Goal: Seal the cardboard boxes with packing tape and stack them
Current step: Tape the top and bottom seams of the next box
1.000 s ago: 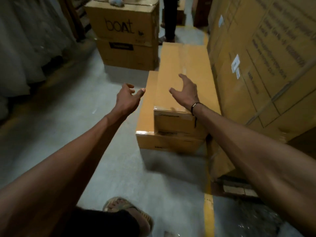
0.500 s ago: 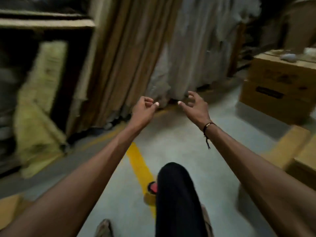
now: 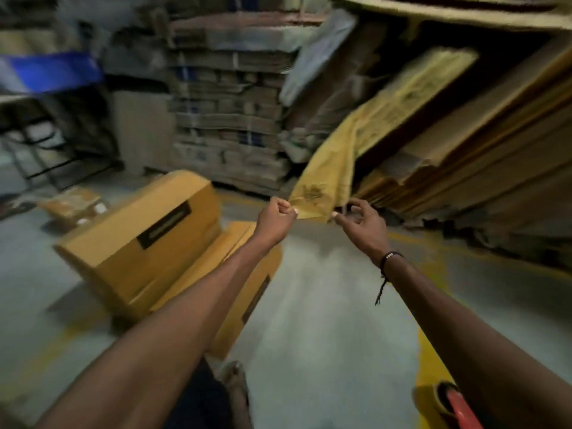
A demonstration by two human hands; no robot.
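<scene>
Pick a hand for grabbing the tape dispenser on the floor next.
Right, probably. The red-handled tape dispenser lies on the floor directly under the right forearm; the left hand is farther across. Neither hand visibly holds anything; the right hand looks loosely curled.

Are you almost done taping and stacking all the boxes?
Not yet. Done: one box already lies on top of another box on the floor, though blur hides whether either is taped. In hand: nothing is held; the left hand and right hand reach toward the flat cardboard leaning by a yellow sheet. Left: a tape tool sits on the floor, so more sealing and stacking probably remain.
</scene>
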